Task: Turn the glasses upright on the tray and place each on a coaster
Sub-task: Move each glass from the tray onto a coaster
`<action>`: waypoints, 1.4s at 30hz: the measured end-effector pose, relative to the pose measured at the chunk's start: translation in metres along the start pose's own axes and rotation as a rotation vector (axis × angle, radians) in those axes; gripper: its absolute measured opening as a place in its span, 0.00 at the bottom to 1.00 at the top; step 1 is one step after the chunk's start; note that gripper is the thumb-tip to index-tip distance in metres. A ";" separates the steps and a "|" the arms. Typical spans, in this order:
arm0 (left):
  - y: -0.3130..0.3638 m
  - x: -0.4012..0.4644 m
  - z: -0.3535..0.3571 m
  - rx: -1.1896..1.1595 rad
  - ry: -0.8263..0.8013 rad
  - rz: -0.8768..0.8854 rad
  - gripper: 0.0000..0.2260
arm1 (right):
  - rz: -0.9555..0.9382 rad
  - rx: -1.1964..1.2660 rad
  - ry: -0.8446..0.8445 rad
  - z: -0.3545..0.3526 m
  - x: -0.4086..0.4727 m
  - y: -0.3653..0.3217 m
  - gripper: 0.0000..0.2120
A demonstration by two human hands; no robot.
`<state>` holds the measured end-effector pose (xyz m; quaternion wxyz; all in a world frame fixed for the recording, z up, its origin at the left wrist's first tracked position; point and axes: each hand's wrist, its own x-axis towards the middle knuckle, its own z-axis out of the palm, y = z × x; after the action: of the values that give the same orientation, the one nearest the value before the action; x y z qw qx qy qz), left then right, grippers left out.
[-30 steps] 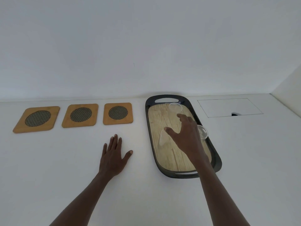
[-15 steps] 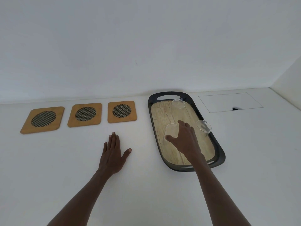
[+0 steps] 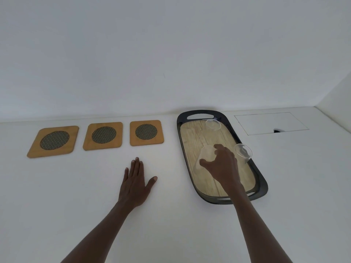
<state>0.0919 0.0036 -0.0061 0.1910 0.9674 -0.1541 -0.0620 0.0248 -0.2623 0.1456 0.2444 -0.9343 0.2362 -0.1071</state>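
Observation:
A dark oval tray with a wooden floor holds three clear glasses, all upside down. My right hand grips the nearest glass at the tray's left side, thumb and fingers wrapped around its wall. A second glass stands at the tray's right rim, and a third glass sits at the far end. Three wooden coasters with dark mesh centres lie in a row to the left: left coaster, middle coaster, right coaster. My left hand rests flat on the counter, holding nothing.
The white counter runs back to a white wall. A rectangular hatch with a small dark notch is set into the counter right of the tray. A side wall rises at the far right.
My right hand has closed its fingers around the nearest glass. The view has shifted a little. My left hand has stayed flat on the counter.

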 end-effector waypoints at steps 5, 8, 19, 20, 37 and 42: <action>-0.002 0.002 -0.004 -0.060 0.030 -0.003 0.39 | -0.082 0.070 0.131 -0.027 0.001 -0.024 0.35; -0.011 0.007 -0.010 -0.090 0.042 -0.016 0.39 | -0.154 0.104 0.175 -0.041 0.004 -0.047 0.33; -0.050 0.034 -0.029 -0.023 0.081 -0.089 0.40 | -0.361 0.168 0.187 -0.015 0.035 -0.132 0.32; -0.051 0.035 -0.028 -0.015 0.076 -0.094 0.40 | -0.371 0.166 0.181 -0.009 0.040 -0.137 0.32; -0.051 0.035 -0.019 0.033 0.164 -0.109 0.44 | -0.406 0.114 0.036 0.092 0.110 -0.185 0.32; -0.051 0.035 -0.020 0.033 0.155 -0.117 0.44 | -0.386 0.064 0.001 0.116 0.126 -0.189 0.29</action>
<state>0.1426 0.0442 -0.0097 0.1825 0.9797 -0.0831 0.0048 0.2435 -0.1320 0.1529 0.2490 -0.9540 0.0490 -0.1598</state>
